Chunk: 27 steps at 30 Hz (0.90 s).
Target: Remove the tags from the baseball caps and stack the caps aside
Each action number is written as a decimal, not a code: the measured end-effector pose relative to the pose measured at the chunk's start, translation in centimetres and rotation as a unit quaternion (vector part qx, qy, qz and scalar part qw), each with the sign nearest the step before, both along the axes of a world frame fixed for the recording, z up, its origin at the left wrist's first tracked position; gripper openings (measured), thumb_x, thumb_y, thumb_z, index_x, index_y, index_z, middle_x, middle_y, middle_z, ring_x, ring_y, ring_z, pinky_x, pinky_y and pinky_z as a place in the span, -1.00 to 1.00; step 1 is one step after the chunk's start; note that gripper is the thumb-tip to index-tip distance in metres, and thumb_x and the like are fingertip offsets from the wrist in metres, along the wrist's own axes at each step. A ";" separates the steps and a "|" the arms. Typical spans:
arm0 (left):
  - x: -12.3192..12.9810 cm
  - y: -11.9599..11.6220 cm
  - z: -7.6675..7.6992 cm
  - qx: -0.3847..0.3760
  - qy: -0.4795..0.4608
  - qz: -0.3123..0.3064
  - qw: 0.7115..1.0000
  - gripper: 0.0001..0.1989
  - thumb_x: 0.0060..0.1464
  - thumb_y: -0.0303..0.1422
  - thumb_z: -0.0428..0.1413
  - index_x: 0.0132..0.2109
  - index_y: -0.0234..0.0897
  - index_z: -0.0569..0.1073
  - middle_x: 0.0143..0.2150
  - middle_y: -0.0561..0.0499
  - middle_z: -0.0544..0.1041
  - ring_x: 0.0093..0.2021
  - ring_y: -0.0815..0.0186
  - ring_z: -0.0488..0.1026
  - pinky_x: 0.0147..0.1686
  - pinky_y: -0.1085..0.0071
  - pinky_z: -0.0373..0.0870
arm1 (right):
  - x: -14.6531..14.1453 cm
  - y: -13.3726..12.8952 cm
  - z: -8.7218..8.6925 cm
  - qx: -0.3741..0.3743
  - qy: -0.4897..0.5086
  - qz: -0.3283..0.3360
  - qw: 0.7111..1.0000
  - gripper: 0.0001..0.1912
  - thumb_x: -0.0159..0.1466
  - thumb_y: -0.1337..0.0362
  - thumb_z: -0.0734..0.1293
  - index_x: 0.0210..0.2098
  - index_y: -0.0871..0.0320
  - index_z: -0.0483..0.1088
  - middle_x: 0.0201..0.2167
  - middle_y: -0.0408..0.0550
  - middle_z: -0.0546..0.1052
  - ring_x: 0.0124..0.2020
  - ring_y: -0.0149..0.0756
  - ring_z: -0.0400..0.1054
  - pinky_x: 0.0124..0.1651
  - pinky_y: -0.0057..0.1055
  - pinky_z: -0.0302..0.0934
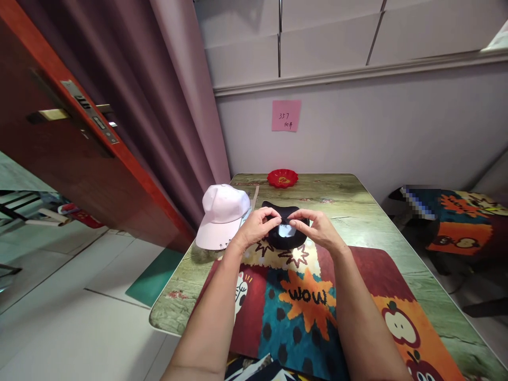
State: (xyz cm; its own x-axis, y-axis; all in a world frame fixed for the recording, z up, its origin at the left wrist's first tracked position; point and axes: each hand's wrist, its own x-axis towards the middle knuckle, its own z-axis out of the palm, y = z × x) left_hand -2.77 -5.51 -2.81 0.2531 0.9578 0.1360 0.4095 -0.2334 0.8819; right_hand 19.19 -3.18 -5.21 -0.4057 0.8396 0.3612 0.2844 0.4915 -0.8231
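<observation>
A black cap [289, 243] rests at the back edge of a colourful mat [301, 317], with a white label or patch showing in its opening. My left hand [257, 227] pinches the black cap's edge near its middle from the left. From the right, my right hand [317, 227] pinches the same edge, its fingertips close to those of my left hand. A pale pink cap [224, 206] with small rings on its brim sits on the table just left of my left hand.
The wood-patterned table [174, 286] meets the wall. A red scalloped dish [282, 178] stands at its back. A pink note [286, 115] is on the wall. An open door [99, 174] and curtain are left, a patterned stool right.
</observation>
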 end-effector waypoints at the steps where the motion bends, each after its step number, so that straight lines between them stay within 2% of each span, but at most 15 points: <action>1: 0.0 0.0 0.0 -0.015 -0.010 -0.009 1.000 -0.78 0.16 -0.20 0.14 -0.23 -0.27 0.52 -0.35 0.07 0.47 -0.50 0.44 0.32 -0.50 0.50 0.27 | -0.1 0.0 0.0 0.006 -0.003 -0.002 1.000 -0.73 0.29 0.03 0.38 -0.24 0.09 0.58 -0.25 -0.06 0.65 -0.20 -0.18 0.50 -0.11 -0.32 0.31; 3: -0.1 0.0 0.1 -0.033 -0.023 -0.023 0.999 -0.78 0.15 -0.20 0.16 -0.22 -0.28 0.52 -0.38 0.09 0.45 -0.52 0.46 0.31 -0.50 0.51 0.26 | -0.3 0.0 -0.1 0.020 -0.010 -0.004 1.000 -0.75 0.29 0.04 0.39 -0.28 0.09 0.57 -0.29 -0.07 0.64 -0.23 -0.20 0.49 -0.14 -0.33 0.29; 5: 0.0 -0.1 0.2 -0.030 -0.030 -0.026 0.999 -0.76 0.11 -0.23 0.21 -0.12 -0.26 0.53 -0.30 0.06 0.49 -0.49 0.46 0.33 -0.47 0.50 0.28 | -0.5 0.1 -0.2 0.036 -0.016 -0.006 0.999 -0.76 0.29 0.07 0.39 -0.34 0.10 0.55 -0.35 -0.09 0.61 -0.29 -0.23 0.46 -0.19 -0.35 0.27; 8: -0.1 -0.2 0.0 0.020 -0.022 0.010 1.000 -0.61 -0.01 -0.34 0.29 0.01 -0.21 0.50 -0.12 0.02 0.51 -0.42 0.46 0.36 -0.43 0.51 0.32 | -0.7 0.1 -0.3 0.053 -0.022 -0.014 0.998 -0.75 0.31 0.10 0.36 -0.39 0.11 0.50 -0.42 -0.11 0.56 -0.36 -0.27 0.40 -0.25 -0.37 0.23; 10: -0.3 -0.2 -0.5 0.076 0.008 0.049 0.996 -0.62 -0.04 -0.43 0.28 -0.02 -0.21 0.49 -0.09 0.03 0.50 -0.41 0.46 0.37 -0.40 0.50 0.34 | -0.8 0.1 -0.4 0.056 -0.019 -0.021 0.998 -0.76 0.32 0.11 0.35 -0.38 0.12 0.48 -0.43 -0.12 0.55 -0.37 -0.29 0.38 -0.26 -0.38 0.23; 13: -0.6 -0.3 -1.2 0.160 0.084 0.096 0.979 -0.75 0.01 -0.52 0.20 -0.13 -0.23 0.51 -0.14 0.04 0.49 -0.40 0.43 0.40 -0.36 0.46 0.37 | -0.9 0.0 -0.4 0.045 -0.004 -0.020 0.999 -0.79 0.33 0.11 0.34 -0.30 0.12 0.49 -0.41 -0.12 0.55 -0.38 -0.30 0.39 -0.26 -0.39 0.25; 15: -0.5 -0.6 -1.3 0.213 0.138 0.121 0.960 -0.80 0.05 -0.53 0.18 -0.16 -0.23 0.53 -0.12 0.00 0.52 -0.31 0.36 0.46 -0.27 0.42 0.40 | -1.1 -0.1 -0.3 0.044 -0.002 -0.020 0.999 -0.78 0.34 0.10 0.34 -0.19 0.11 0.50 -0.41 -0.13 0.55 -0.38 -0.30 0.41 -0.25 -0.38 0.27; 17: -0.2 -1.0 -1.1 0.254 0.181 0.142 0.939 -0.81 0.09 -0.52 0.18 -0.14 -0.22 0.55 -0.04 -0.04 0.54 -0.16 0.28 0.51 -0.17 0.38 0.41 | -1.4 -0.2 -0.2 0.063 -0.014 -0.027 0.998 -0.70 0.30 0.06 0.39 -0.06 0.09 0.49 -0.38 -0.12 0.56 -0.34 -0.27 0.43 -0.20 -0.35 0.30; 19: 0.1 -1.4 -0.7 0.270 0.210 0.153 0.927 -0.80 0.12 -0.51 0.16 -0.11 -0.21 0.56 0.02 -0.05 0.55 -0.09 0.24 0.51 -0.16 0.37 0.40 | -1.8 -0.2 -0.2 0.102 -0.028 -0.041 0.994 -0.54 0.23 0.02 0.46 0.05 0.05 0.47 -0.35 -0.11 0.57 -0.29 -0.23 0.45 -0.12 -0.29 0.32; 21: 0.4 -1.8 -0.2 0.255 0.220 0.160 0.928 -0.81 0.11 -0.52 0.15 -0.14 -0.20 0.56 -0.03 -0.04 0.57 -0.14 0.25 0.51 -0.20 0.38 0.38 | -2.3 -0.2 -0.4 0.150 -0.033 -0.054 0.987 -0.50 0.19 0.01 0.50 0.07 0.02 0.48 -0.32 -0.11 0.60 -0.26 -0.21 0.48 0.01 -0.21 0.31; 23: 0.4 -1.9 0.0 0.208 0.187 0.165 0.946 -0.85 0.04 -0.53 0.17 -0.24 -0.23 0.55 -0.19 0.00 0.57 -0.23 0.27 0.49 -0.24 0.39 0.35 | -2.9 -0.2 -0.6 0.196 -0.032 -0.062 0.978 -0.62 0.23 0.05 0.48 0.01 0.00 0.52 -0.28 -0.10 0.64 -0.24 -0.21 0.51 0.15 -0.13 0.25; 25: 0.2 -1.8 -0.1 0.133 0.091 0.156 0.975 -0.90 -0.02 -0.51 0.20 -0.31 -0.26 0.52 -0.31 0.04 0.54 -0.29 0.30 0.46 -0.27 0.41 0.34 | -3.3 -0.2 -0.9 0.228 -0.031 -0.062 0.971 -0.73 0.27 0.08 0.46 -0.07 -0.01 0.55 -0.21 -0.10 0.67 -0.22 -0.22 0.54 0.23 -0.09 0.19; 27: -0.3 -1.7 -0.3 0.045 -0.025 0.122 0.991 -0.92 -0.04 -0.44 0.24 -0.31 -0.28 0.53 -0.35 0.06 0.52 -0.33 0.32 0.44 -0.30 0.43 0.33 | -3.6 -0.2 -1.1 0.243 -0.029 -0.060 0.968 -0.76 0.27 0.08 0.45 -0.10 -0.01 0.55 -0.18 -0.11 0.68 -0.21 -0.22 0.55 0.24 -0.09 0.18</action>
